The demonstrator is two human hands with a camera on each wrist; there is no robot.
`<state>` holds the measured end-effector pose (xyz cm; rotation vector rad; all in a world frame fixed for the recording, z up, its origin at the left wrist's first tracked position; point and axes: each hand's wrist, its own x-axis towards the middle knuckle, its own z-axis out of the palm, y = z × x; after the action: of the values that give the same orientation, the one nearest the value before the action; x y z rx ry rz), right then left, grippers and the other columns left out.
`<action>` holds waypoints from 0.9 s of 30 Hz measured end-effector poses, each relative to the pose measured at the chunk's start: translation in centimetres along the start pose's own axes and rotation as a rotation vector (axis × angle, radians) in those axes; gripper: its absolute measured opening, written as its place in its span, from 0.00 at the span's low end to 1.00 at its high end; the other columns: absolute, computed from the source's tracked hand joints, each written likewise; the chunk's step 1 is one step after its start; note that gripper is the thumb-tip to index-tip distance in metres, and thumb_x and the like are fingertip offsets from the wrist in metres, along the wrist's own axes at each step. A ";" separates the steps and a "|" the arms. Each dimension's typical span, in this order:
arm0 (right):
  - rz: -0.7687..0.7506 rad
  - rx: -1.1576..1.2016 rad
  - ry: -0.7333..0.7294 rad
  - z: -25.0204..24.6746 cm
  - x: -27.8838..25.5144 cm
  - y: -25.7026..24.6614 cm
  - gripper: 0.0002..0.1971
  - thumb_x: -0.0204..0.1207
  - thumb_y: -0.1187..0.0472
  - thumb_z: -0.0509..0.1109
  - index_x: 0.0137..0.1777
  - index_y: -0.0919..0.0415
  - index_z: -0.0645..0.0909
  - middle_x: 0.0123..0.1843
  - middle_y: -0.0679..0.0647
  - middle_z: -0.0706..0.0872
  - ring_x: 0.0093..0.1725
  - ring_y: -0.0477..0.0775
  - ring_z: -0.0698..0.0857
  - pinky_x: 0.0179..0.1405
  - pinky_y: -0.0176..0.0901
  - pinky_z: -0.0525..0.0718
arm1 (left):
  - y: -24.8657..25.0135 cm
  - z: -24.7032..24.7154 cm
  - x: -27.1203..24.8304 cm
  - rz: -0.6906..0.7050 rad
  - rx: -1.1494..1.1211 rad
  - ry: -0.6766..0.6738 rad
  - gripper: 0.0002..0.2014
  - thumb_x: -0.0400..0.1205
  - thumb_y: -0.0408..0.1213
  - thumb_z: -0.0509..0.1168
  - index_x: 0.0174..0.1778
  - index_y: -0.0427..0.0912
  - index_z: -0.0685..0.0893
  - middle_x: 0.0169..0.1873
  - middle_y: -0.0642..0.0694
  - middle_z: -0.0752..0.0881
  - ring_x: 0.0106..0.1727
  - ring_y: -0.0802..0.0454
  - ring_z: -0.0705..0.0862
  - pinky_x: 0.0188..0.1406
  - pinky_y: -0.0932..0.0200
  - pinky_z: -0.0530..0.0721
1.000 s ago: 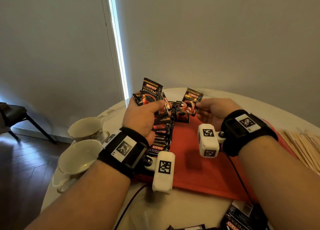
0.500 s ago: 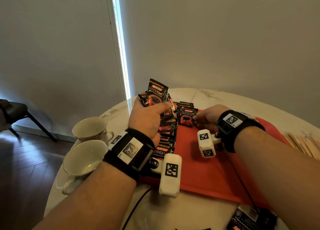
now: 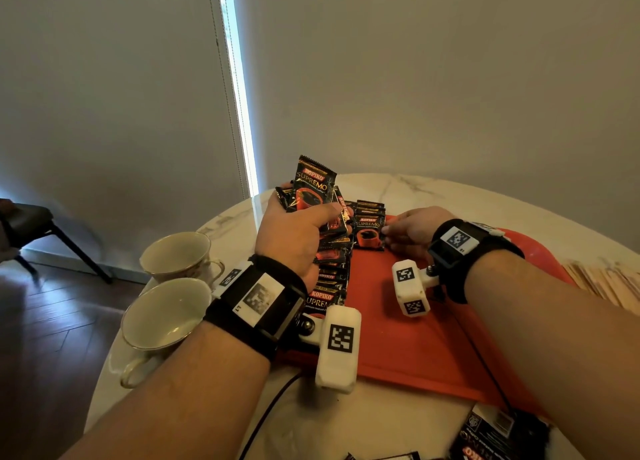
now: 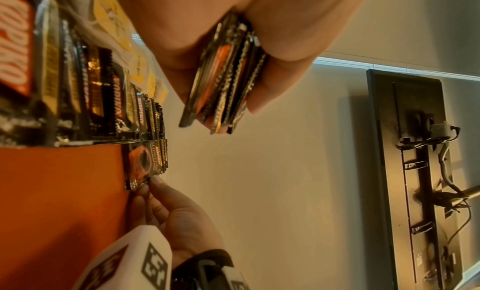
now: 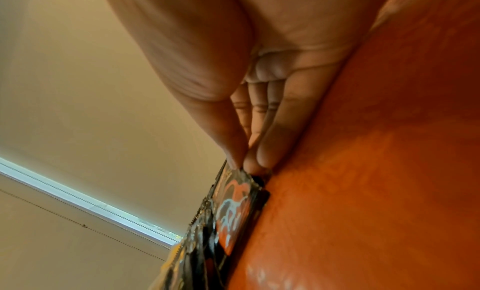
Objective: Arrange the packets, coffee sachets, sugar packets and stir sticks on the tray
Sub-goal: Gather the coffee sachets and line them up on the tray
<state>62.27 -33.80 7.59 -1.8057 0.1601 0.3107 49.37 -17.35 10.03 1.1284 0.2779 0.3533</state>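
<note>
Since a second ago, the right hand (image 3: pixel 408 231) has come down from mid-air, where it held a coffee sachet (image 3: pixel 370 231) raised, to the red tray (image 3: pixel 408 335); that sachet now lies flat on the tray at the front of a short second row. From half a second ago the scene has hardly changed.

Right hand: thumb and fingertips (image 5: pixel 262 156) are drawn together at the sachet's near right corner. Whether they pinch the corner or only press on it cannot be told. The heel of the hand lies low over the tray surface.

Left hand (image 3: pixel 294 238): clamped on a fanned bunch of sachets (image 3: pixel 313 191), thumb across the front and fingers behind, the bunch held upright above the tray. The left wrist view shows the bunch (image 4: pixel 223 78) edge-on, several sachets thick.

Below and ahead of the left hand, a long overlapped row of sachets (image 3: pixel 329 269) runs along the tray's left edge. The placed sachet sits just beside this row, between the two hands.

To the left of the left hand, two cups (image 3: pixel 166 317) stand on the counter (image 3: pixel 363 425). To the right of the right forearm, a spread of stir sticks (image 3: pixel 606 283) lies beyond the tray edge. A dark packet (image 3: pixel 498 435) rests on the counter under the right forearm.
</note>
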 end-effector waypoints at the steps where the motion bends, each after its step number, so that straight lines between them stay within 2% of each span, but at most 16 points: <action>1: -0.006 -0.013 -0.009 0.0 0.0 0.1 0.03 0.79 0.73 0.75 0.49 0.68 0.86 0.39 0.60 0.89 0.36 0.52 0.88 0.31 0.39 0.89 | -0.1 0.0 0.0 0.004 0.003 -0.008 0.21 0.76 0.23 0.77 0.61 0.41 0.81 0.54 0.32 0.93 0.51 0.28 0.93 0.49 0.18 0.88; 3: -0.025 -0.020 -0.019 -0.2 -0.1 0.1 0.04 0.81 0.70 0.73 0.53 0.64 0.86 0.38 0.57 0.88 0.36 0.50 0.87 0.35 0.41 0.88 | -0.2 0.1 0.0 0.003 0.015 -0.023 0.19 0.77 0.23 0.76 0.60 0.41 0.81 0.53 0.33 0.93 0.51 0.30 0.93 0.48 0.21 0.90; 6: -0.055 0.094 0.041 -0.4 -1.4 -0.7 0.08 0.80 0.58 0.77 0.53 0.61 0.85 0.38 0.53 0.86 0.35 0.49 0.83 0.34 0.42 0.84 | -0.4 0.1 -0.1 -0.016 0.048 -0.078 0.19 0.77 0.21 0.75 0.59 0.42 0.82 0.51 0.33 0.93 0.47 0.31 0.93 0.46 0.27 0.92; 7: -0.089 0.139 0.005 -0.5 -2.2 -1.1 0.10 0.80 0.53 0.77 0.53 0.59 0.86 0.38 0.51 0.85 0.35 0.48 0.82 0.35 0.42 0.82 | -0.4 0.2 -0.2 -0.026 0.062 -0.106 0.20 0.76 0.20 0.74 0.59 0.42 0.82 0.51 0.32 0.92 0.47 0.31 0.93 0.47 0.27 0.92; 10: -0.211 0.272 -0.245 -0.4 -5.5 -2.0 0.16 0.73 0.44 0.79 0.52 0.55 0.88 0.41 0.49 0.86 0.36 0.47 0.83 0.41 0.44 0.80 | -0.6 0.4 -0.6 -0.055 0.100 -0.205 0.23 0.74 0.15 0.72 0.60 0.41 0.83 0.50 0.30 0.91 0.45 0.30 0.91 0.46 0.35 0.91; 12: -0.289 0.267 -0.344 -0.1 -7.1 -2.1 0.22 0.66 0.46 0.81 0.56 0.59 0.88 0.46 0.55 0.88 0.41 0.54 0.85 0.48 0.51 0.81 | -0.5 0.5 -1.0 -0.069 0.127 -0.278 0.25 0.73 0.14 0.72 0.63 0.40 0.83 0.52 0.28 0.91 0.48 0.29 0.91 0.48 0.35 0.90; 14: -0.348 0.218 -0.331 0.2 -7.7 -2.1 0.23 0.63 0.53 0.83 0.55 0.65 0.87 0.49 0.62 0.89 0.46 0.61 0.84 0.49 0.57 0.81 | -0.4 0.6 -1.4 -0.074 0.162 -0.341 0.25 0.74 0.13 0.72 0.64 0.38 0.83 0.54 0.28 0.90 0.49 0.31 0.91 0.50 0.36 0.90; 16: -0.360 0.239 -0.300 0.3 -7.7 -2.1 0.17 0.66 0.59 0.82 0.52 0.65 0.85 0.45 0.62 0.89 0.42 0.60 0.85 0.43 0.53 0.83 | -0.4 0.7 -1.5 -0.081 0.152 -0.375 0.26 0.72 0.13 0.73 0.65 0.36 0.83 0.55 0.26 0.89 0.51 0.30 0.91 0.53 0.34 0.90; 17: -0.355 0.281 -0.289 0.2 -7.5 -2.2 0.12 0.71 0.61 0.81 0.51 0.64 0.85 0.43 0.60 0.89 0.38 0.56 0.86 0.39 0.49 0.83 | -0.3 0.6 -1.4 -0.086 0.128 -0.378 0.29 0.70 0.14 0.74 0.67 0.35 0.82 0.56 0.25 0.89 0.53 0.28 0.90 0.56 0.31 0.89; 18: -0.352 0.338 -0.272 0.1 -7.3 -2.3 0.08 0.75 0.63 0.79 0.50 0.63 0.85 0.41 0.57 0.89 0.35 0.52 0.85 0.35 0.45 0.83 | -0.2 0.5 -1.2 -0.090 0.102 -0.366 0.32 0.68 0.14 0.74 0.69 0.35 0.81 0.56 0.25 0.89 0.54 0.26 0.90 0.58 0.29 0.87; 20: -0.365 0.439 -0.228 -0.4 -6.9 -2.6 0.03 0.79 0.65 0.75 0.51 0.60 0.86 0.42 0.55 0.90 0.35 0.49 0.86 0.32 0.40 0.84 | 0.1 0.3 -0.8 -0.089 0.058 -0.309 0.30 0.71 0.13 0.72 0.69 0.35 0.80 0.53 0.27 0.89 0.49 0.29 0.92 0.54 0.30 0.89; 23: -0.421 0.452 -0.202 -0.8 -6.8 -2.8 0.05 0.80 0.68 0.73 0.52 0.59 0.87 0.46 0.57 0.91 0.39 0.49 0.88 0.33 0.40 0.82 | 0.2 0.1 -0.1 -0.058 -0.001 -0.182 0.21 0.77 0.15 0.69 0.63 0.39 0.80 0.45 0.34 0.90 0.38 0.36 0.92 0.42 0.36 0.91; 25: -0.459 0.376 -0.193 -0.4 -7.0 -2.8 0.06 0.79 0.69 0.75 0.50 0.58 0.87 0.44 0.55 0.90 0.37 0.48 0.88 0.30 0.40 0.82 | 0.0 0.3 0.1 -0.047 -0.030 -0.125 0.20 0.79 0.17 0.70 0.62 0.43 0.81 0.44 0.35 0.91 0.39 0.35 0.93 0.40 0.36 0.92; 27: -0.492 0.294 -0.167 0.2 -7.0 -2.7 0.06 0.77 0.70 0.75 0.49 0.58 0.87 0.42 0.55 0.90 0.36 0.48 0.89 0.29 0.40 0.83 | -0.3 0.6 0.0 -0.046 -0.031 -0.119 0.20 0.80 0.19 0.71 0.62 0.46 0.82 0.47 0.35 0.92 0.44 0.34 0.94 0.44 0.32 0.92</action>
<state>56.30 -33.26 12.14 -1.4622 -0.3382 0.0784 49.62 -17.94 10.03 1.1059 0.1929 0.2480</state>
